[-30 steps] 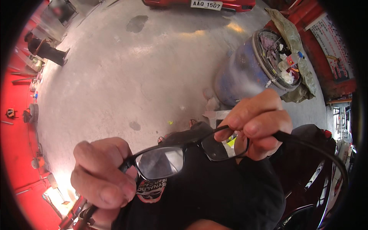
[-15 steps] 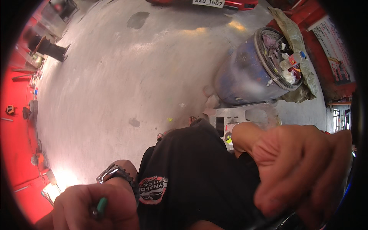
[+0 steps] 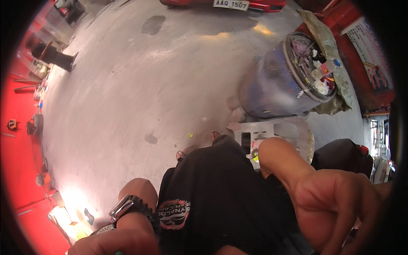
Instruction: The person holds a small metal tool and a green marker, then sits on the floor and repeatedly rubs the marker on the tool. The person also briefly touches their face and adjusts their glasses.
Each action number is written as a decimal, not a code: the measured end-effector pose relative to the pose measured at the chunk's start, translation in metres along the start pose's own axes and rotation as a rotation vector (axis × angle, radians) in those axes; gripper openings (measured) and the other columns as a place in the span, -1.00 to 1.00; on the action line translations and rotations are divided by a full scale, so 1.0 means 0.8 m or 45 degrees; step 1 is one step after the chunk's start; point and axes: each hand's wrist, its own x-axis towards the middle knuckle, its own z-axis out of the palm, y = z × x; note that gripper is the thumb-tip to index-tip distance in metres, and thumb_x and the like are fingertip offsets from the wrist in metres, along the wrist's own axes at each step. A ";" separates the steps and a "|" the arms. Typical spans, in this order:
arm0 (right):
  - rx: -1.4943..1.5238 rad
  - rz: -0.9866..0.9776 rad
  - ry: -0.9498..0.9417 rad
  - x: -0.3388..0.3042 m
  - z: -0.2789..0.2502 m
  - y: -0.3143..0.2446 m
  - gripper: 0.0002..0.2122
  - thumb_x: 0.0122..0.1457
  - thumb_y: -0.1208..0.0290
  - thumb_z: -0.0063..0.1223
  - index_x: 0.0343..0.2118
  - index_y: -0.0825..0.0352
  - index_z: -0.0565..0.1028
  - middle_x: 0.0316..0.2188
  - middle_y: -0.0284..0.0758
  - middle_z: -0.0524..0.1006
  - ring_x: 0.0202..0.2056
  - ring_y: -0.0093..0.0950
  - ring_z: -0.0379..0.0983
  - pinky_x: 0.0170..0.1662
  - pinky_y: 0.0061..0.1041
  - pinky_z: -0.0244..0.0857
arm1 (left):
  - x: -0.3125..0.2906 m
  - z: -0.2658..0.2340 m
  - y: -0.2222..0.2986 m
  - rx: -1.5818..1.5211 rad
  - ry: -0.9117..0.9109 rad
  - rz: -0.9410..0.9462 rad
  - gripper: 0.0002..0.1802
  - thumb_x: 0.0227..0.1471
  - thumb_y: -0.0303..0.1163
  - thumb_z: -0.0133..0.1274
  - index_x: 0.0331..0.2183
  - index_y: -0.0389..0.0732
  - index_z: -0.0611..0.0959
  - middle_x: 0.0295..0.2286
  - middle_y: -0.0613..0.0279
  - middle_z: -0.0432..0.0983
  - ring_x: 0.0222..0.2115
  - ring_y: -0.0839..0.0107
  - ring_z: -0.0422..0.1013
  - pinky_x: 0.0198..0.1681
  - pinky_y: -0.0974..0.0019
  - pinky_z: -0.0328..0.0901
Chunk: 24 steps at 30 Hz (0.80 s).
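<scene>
My left hand is at the bottom edge, cut off by the frame, with a dark-strapped watch on its wrist. Its fingers are closed around a small green-ended object, of which only a sliver shows. My right hand is at the lower right, its fingers bent downward and pressed close together. Whatever lies within them is hidden, and the fingertips run toward the frame's edge. Between my arms lies my black garment with a printed emblem.
Beyond my right knee stands a blue drum full of rubbish. Beside it is a pale panel with cut-outs. A red car is at the far edge. Another person stands far left near the red wall. A dark rounded thing is at right.
Both hands have moved lower in the picture, the left partly out of frame. The green end, plain earlier, is now nearly cut off. A dark rounded thing at the right has come into view.
</scene>
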 end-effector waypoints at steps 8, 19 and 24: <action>-0.785 0.171 0.201 -0.062 -0.047 0.044 -0.86 0.30 0.46 0.03 -0.15 0.39 0.47 -0.33 -0.24 0.51 -0.39 -0.48 0.50 -0.33 -0.55 0.44 | -0.075 -0.125 -0.051 -0.632 0.294 -1.208 -0.43 0.24 0.01 -0.02 0.02 -0.30 0.51 -0.34 0.36 0.42 -0.65 0.66 0.07 -0.62 0.48 -0.03; -1.110 1.268 0.128 -0.230 -0.109 0.128 -0.90 0.31 0.57 0.02 -0.18 0.44 0.53 -0.20 -0.31 0.51 -0.19 -0.59 0.47 -0.11 -0.58 0.38 | -0.225 -0.200 -0.129 -0.771 0.653 -2.429 -0.36 0.36 0.08 -0.24 0.09 -0.30 0.49 -0.34 0.22 0.50 -0.58 0.59 0.21 -0.54 0.49 0.18; -1.357 1.007 -0.074 -0.219 -0.097 0.132 -0.87 0.23 0.57 0.11 -0.17 0.40 0.54 -0.11 -0.22 0.47 -0.10 -0.42 0.45 -0.06 -0.50 0.37 | -0.228 -0.201 -0.118 -0.653 0.518 -2.444 -0.38 0.37 0.02 -0.25 0.13 -0.32 0.44 -0.26 0.15 0.56 -0.46 0.51 0.33 -0.40 0.41 0.29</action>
